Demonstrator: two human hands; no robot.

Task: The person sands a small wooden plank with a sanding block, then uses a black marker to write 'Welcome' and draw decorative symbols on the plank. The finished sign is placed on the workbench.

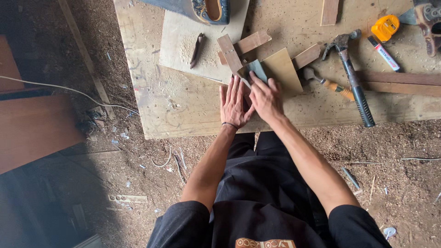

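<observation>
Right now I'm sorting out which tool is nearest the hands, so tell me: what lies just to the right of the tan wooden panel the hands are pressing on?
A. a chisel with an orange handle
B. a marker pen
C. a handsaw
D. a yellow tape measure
A: the chisel with its orange handle lies right beside the tan wooden panel, closer than the claw hammer past it.

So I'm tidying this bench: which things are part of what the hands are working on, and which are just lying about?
In hand:
left hand
right hand
grey sheet
wooden piece

Lying about:
claw hammer
hand saw
tape measure
marker
orange-handled tool
</observation>
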